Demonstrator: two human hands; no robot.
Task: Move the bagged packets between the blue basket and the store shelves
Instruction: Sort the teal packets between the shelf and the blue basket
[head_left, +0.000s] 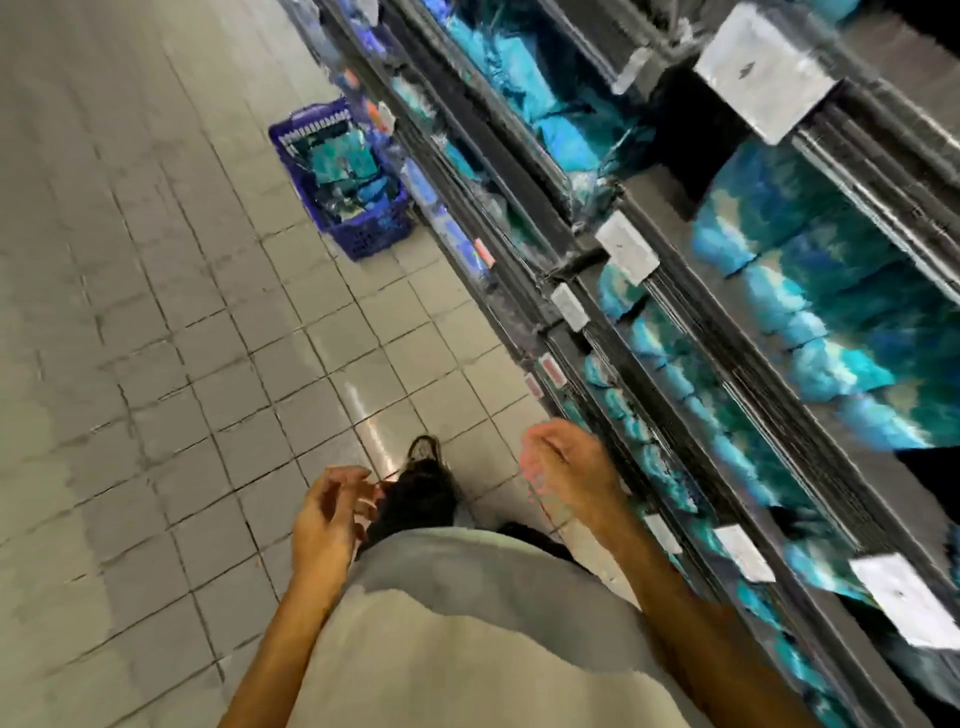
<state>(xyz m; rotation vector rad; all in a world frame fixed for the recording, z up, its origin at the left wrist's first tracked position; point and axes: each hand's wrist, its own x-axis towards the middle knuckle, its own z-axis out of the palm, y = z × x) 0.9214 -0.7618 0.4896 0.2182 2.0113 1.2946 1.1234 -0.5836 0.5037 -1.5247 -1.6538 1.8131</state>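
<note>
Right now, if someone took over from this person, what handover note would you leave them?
Left hand: loosely curled, holding nothing. Right hand: the same, beside the store shelves.
Blue basket: on the floor ahead, against the shelf base, out of arm's reach, with bagged packets in it.
Done: shelves already hold many blue packets.
Left: walk to the basket and carry on moving packets.

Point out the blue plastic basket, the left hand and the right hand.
Blue plastic basket (371, 240): head view, near end wall.
Left hand (324, 519): head view, middle of the palm.
Right hand (569, 470): head view, back of hand.
</note>
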